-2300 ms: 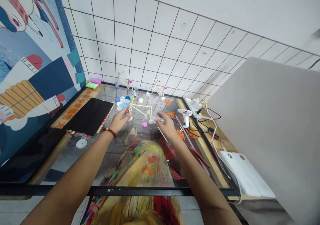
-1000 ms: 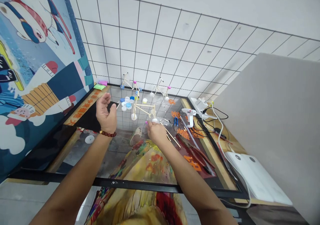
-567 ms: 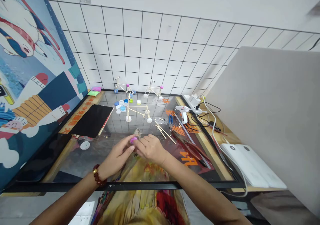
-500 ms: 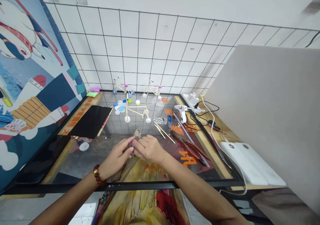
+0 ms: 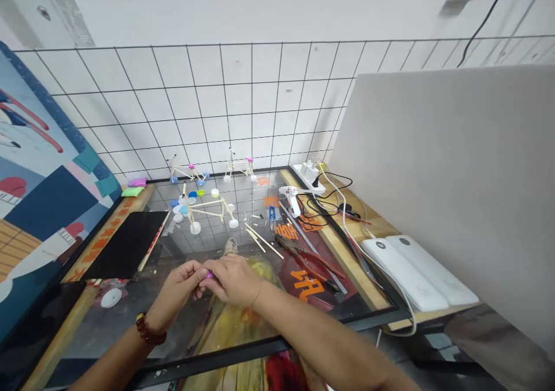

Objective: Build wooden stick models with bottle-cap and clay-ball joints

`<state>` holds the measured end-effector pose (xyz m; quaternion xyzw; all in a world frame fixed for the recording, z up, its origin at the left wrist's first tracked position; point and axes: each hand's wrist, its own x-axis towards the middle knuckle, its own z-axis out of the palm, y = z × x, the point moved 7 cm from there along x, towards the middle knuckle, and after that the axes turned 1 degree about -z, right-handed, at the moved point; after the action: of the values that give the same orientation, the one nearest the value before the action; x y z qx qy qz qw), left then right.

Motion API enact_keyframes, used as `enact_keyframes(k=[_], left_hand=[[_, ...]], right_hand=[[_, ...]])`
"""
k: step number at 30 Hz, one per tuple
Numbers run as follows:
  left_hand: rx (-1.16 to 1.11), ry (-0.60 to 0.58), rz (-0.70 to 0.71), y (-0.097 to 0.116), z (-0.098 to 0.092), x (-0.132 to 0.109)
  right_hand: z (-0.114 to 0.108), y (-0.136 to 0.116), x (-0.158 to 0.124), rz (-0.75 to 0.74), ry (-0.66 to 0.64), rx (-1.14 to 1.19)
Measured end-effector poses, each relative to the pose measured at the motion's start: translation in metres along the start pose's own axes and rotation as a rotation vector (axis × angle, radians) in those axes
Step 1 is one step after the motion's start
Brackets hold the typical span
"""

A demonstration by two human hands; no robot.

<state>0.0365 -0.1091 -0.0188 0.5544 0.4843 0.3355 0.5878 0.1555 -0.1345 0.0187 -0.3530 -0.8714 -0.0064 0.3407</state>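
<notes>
My left hand (image 5: pixel 177 294) and my right hand (image 5: pixel 234 279) meet over the near part of the glass table (image 5: pixel 143 316). Both pinch a small pink piece (image 5: pixel 209 275), only a sliver of which shows between the fingertips. A bead bracelet sits on my left wrist. Farther back on the glass stands a stick bicycle model (image 5: pixel 208 211) with white cap wheels. A cluster of bottle caps (image 5: pixel 182 203) lies just left of it. Loose wooden sticks (image 5: pixel 260 239) lie to the right of my hands.
Two more stick models (image 5: pixel 186 173) (image 5: pixel 238 168) stand by the tiled wall. A glue gun (image 5: pixel 291 197), power strip (image 5: pixel 307 174), cables, small blue scissors (image 5: pixel 272 214) and red pliers (image 5: pixel 312 259) lie at the right. A black sheet (image 5: pixel 125 249) and a white disc (image 5: pixel 110 297) lie at the left.
My right hand picked up the pink piece from beside the model and brought it toward me; my left hand joined it. My view has since swung right, and the hands stay together.
</notes>
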Motion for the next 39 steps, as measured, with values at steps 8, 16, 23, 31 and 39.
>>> enact_keyframes(k=[8, 16, 23, 31, 39], left_hand=[[-0.091, 0.003, 0.043, 0.011, 0.031, 0.021], [-0.054, -0.1, 0.122, 0.019, 0.051, 0.028], [-0.276, -0.227, 0.111, 0.018, 0.056, 0.016], [-0.176, -0.022, 0.236, 0.023, 0.028, 0.02], [0.034, -0.021, 0.227, 0.02, 0.024, 0.023]], right_hand=[[-0.019, 0.019, -0.005, 0.047, 0.099, 0.156], [-0.025, 0.038, -0.008, 0.109, 0.14, 0.024], [-0.04, 0.028, -0.008, 0.035, 0.241, 0.097], [-0.024, 0.035, -0.012, 0.0, 0.255, 0.072], [-0.024, 0.03, -0.01, 0.015, 0.195, 0.085]])
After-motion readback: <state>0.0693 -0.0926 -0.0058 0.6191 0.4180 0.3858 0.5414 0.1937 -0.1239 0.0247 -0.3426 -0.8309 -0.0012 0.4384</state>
